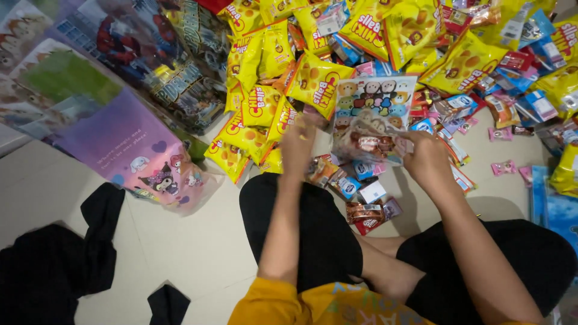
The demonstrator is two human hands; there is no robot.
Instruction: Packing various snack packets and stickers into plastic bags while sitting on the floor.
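I sit cross-legged on a pale tiled floor. Between my hands hangs a clear plastic goodie bag [372, 117] printed with cartoon animal faces, with wrapped sweets showing inside its lower part. My right hand [426, 157] grips the bag's right lower edge. My left hand [299, 143] is raised at the bag's left side, blurred, and appears to hold a small wrapped sweet. Small snack packets [355, 188] in blue, brown and red lie on the floor just in front of my knees.
A large heap of yellow snack bags [274, 72] covers the floor ahead. Blue and pink candy packs [518, 102] spread to the right. A stack of cartoon-printed plastic bags [129, 138] lies at the left. Black cloth [54, 265] sits at the lower left.
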